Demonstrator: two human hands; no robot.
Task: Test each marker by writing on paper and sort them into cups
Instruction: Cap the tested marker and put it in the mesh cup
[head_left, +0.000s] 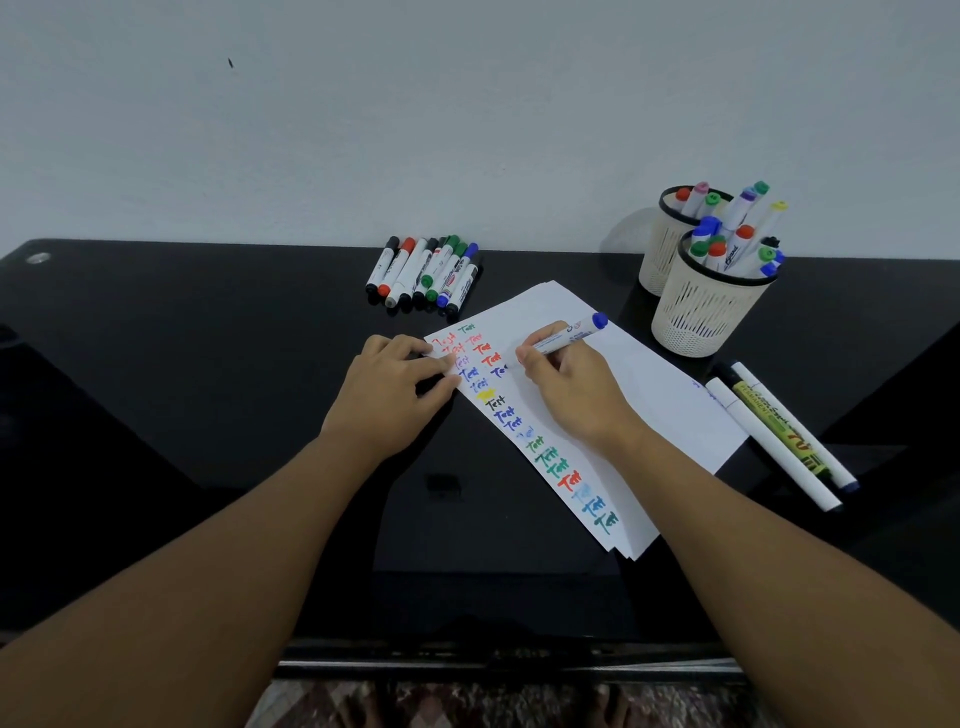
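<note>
A white sheet of paper (639, 395) lies slanted on the black table, its left side covered with coloured "Test" words. My right hand (566, 387) grips a blue-ended marker (574, 332) with its tip on the paper beside a blue word. My left hand (397, 382) rests on the paper's left edge, its fingers bent; I cannot tell if they hold anything. A pile of several markers (426, 273) lies at the back of the table. Two cream mesh cups stand at the back right, the nearer cup (701, 317) and the farther cup (662, 244), both filled with markers.
Three markers (779, 436) lie side by side on the table right of the paper, one with a yellow-green label. The black glossy table (208, 364) stands against a grey wall. A patterned floor shows below the table's front edge.
</note>
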